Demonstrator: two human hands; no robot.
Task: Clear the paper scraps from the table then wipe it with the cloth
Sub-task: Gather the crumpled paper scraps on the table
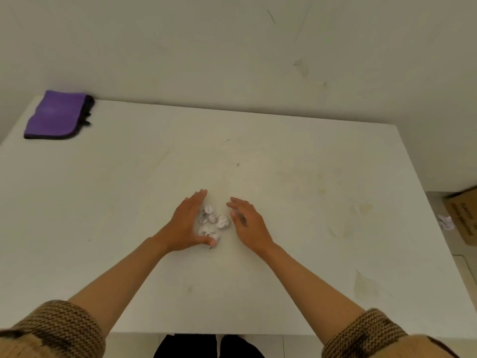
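The brown cardboard box (462,218) runs off the right edge, its print too blurred to read; the left hand (185,226) partly hides the crumpled white paper scraps (223,222)

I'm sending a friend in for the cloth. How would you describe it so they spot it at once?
Start at the white table. At its far left corner the cloth lies folded flat, far from the crumpled paper scraps in the middle. It is the only purple thing, edged in black.

The left hand (186,223) and right hand (249,224) are bare, forearms too. The left sleeve (51,329), at 7 o'clock, and the right sleeve (366,334), at 5 o'clock, are tan knit with dark-brown zigzag bands. Black trousers (191,347) show at 6 o'clock.
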